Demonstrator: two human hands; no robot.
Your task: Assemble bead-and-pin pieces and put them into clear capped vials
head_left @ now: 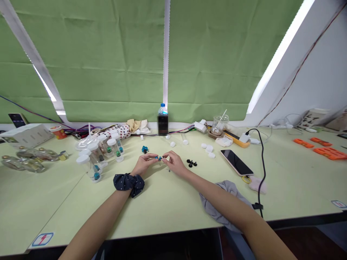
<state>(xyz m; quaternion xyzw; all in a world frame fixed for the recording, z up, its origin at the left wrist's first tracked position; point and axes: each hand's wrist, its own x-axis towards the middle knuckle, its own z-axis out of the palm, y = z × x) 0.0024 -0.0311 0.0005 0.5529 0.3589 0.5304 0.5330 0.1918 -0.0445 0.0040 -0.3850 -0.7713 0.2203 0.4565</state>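
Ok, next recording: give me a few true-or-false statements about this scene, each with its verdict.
1. The left hand and right hand both pinch a small blue part. True.
2. The scrunchie is on the right wrist. False: it is on the left wrist.
3. The smartphone lies screen up, right of the hands. True.
4. The black parts lie left of the hands. False: they lie right of them.
5. The grey cloth lies under the right forearm. True.
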